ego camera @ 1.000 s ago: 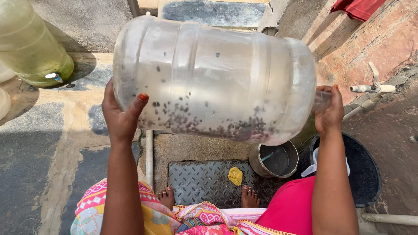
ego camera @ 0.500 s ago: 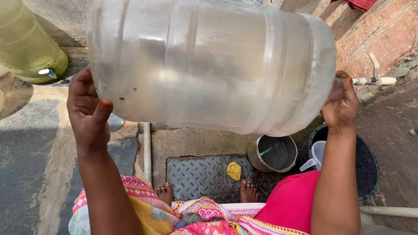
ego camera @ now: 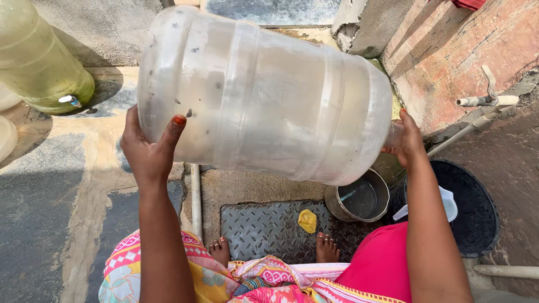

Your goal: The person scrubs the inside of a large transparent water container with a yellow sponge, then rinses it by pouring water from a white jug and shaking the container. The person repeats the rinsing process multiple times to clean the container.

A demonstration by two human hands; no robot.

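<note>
Your left hand [ego camera: 147, 151] and right hand [ego camera: 405, 140] grasp the large cloudy translucent plastic water jug [ego camera: 264, 95] sideways, fingers clenched, above a round steel pot [ego camera: 359, 197].

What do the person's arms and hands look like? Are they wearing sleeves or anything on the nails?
Both arms are bare, with no sleeves, gloves or bracelets in view. The left hand has orange-red polish on its thumbnail, and the right hand shows a red-painted nail too. No rings can be seen.
</note>
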